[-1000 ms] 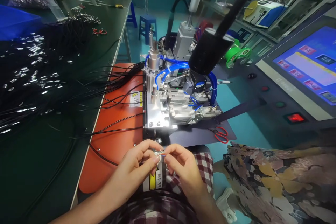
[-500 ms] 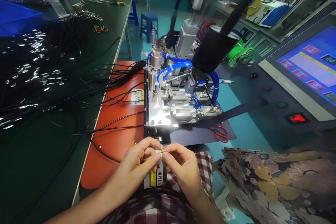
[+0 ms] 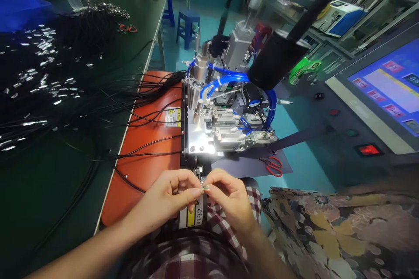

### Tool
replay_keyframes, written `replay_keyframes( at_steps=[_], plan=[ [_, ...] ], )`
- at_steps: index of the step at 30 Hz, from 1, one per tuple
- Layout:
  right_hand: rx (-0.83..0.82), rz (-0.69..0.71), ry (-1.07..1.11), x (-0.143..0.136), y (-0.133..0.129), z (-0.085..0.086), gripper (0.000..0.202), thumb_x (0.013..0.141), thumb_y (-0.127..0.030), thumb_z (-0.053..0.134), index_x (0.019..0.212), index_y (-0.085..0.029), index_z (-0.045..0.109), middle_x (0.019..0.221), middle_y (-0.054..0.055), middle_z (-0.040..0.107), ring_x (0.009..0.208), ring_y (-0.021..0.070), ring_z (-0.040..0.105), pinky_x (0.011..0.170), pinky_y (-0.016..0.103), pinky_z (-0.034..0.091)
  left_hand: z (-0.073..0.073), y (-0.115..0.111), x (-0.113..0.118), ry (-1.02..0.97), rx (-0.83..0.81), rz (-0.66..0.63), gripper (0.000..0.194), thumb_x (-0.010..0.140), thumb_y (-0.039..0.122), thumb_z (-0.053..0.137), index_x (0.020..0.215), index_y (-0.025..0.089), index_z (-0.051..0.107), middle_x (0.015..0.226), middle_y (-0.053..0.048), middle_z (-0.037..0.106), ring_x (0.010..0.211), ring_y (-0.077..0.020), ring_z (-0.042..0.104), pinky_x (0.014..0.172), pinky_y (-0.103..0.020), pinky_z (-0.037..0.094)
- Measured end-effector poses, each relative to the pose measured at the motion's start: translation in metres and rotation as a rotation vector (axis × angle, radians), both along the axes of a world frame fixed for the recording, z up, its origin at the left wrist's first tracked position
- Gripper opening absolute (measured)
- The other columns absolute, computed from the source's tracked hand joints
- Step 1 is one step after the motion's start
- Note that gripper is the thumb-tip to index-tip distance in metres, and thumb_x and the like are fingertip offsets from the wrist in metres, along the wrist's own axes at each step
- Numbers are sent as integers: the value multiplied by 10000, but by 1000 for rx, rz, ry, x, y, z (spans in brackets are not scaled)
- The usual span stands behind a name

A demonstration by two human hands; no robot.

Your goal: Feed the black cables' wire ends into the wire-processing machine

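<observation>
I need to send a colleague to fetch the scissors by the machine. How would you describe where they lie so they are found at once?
Start at the metal machine with blue hoses beside the orange mat. On the dark sheet at its front right corner lie the scissors. Their red handles set them apart: nothing else on that sheet is red.

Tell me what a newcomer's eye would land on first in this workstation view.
First, the brightly lit metal machine with looping blue air tubes, standing mid-frame on an orange plate. Just below it, the left hand and right hand meet, pinching thin coloured wire ends between them. To the left, a mass of black cables with shiny metal tips spreads over the dark green bench, and a blue touchscreen glows at the far right.
</observation>
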State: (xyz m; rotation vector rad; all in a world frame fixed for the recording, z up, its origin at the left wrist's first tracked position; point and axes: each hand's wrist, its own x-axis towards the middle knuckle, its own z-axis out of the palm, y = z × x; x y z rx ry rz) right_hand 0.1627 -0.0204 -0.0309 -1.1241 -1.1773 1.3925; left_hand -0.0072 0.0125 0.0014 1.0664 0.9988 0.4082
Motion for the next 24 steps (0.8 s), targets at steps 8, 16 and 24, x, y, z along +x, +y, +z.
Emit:
replay_keyframes(
  at_steps=[8, 16, 24],
  plan=[
    [336, 265, -374, 18, 17, 14, 132, 864, -143, 546, 795, -197, 645, 756, 33, 611, 704, 178, 556, 672, 315, 444, 1, 2, -2, -2, -186, -75, 245, 768, 384, 633, 789, 144, 588, 459, 41, 559, 341, -20, 241, 355, -160, 129],
    [463, 258, -426, 20, 12, 10, 148, 878, -142, 534, 884, -204, 668, 810, 48, 619, 719, 180, 568, 670, 321, 449, 4, -5, 5, 2, -130, 34, 185, 741, 307, 626, 733, 129, 577, 493, 16, 596, 331, -44, 404, 350, -155, 265],
    [108, -93, -266, 6, -9, -3, 69, 861, -172, 572, 845, -190, 638, 786, 18, 590, 670, 150, 533, 616, 268, 432, 0, -7, 3, -97, -161, 156, 114, 768, 218, 621, 725, 119, 585, 554, -1, 631, 342, -33, 451, 352, -128, 273]
  ],
)
